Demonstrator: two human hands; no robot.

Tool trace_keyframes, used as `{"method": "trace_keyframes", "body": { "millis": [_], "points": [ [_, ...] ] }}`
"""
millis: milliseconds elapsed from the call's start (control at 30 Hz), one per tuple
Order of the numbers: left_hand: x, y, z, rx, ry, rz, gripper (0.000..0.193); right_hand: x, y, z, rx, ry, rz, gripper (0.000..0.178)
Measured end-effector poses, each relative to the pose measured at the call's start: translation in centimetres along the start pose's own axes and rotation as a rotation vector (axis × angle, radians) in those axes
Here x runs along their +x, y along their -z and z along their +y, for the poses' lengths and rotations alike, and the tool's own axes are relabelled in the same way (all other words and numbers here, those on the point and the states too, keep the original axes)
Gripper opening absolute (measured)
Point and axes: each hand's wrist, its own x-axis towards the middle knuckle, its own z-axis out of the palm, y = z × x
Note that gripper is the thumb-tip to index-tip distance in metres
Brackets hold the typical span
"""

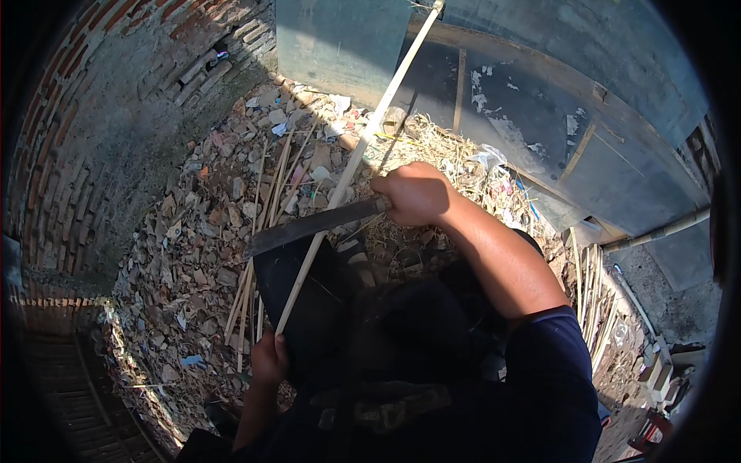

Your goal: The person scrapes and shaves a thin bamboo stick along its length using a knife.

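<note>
Pressing machete (pixel 312 225) on bamboo strip (pixel 351 166); right hand (pixel 413 193), left hand (pixel 268 359) gripping

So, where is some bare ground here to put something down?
Little is bare. The grey ground along the brick wall is free, left of the rubble pile. The dark boards behind the straw also look bare. Around the right hand with the blade and the left hand holding the long stick, debris is crowded.

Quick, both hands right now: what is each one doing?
Left hand: closed around the lower end of the long bamboo stick.
Right hand: closed on the handle of the machete, blade against the stick.
</note>
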Motion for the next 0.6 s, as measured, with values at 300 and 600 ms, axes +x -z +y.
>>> {"method": "trace_keyframes", "body": {
  "millis": [300,600],
  "points": [
    [0.5,0.5,1.2,0.045,0.023,-0.017,0.038,-0.1,-0.6,-0.1,0.107,-0.031,0.056,0.029],
    [0.8,0.5,1.7,0.043,0.059,-0.019,0.037,0.7,-0.2,2.8,0.121,-0.199,0.041,0.023]
  ]
}}
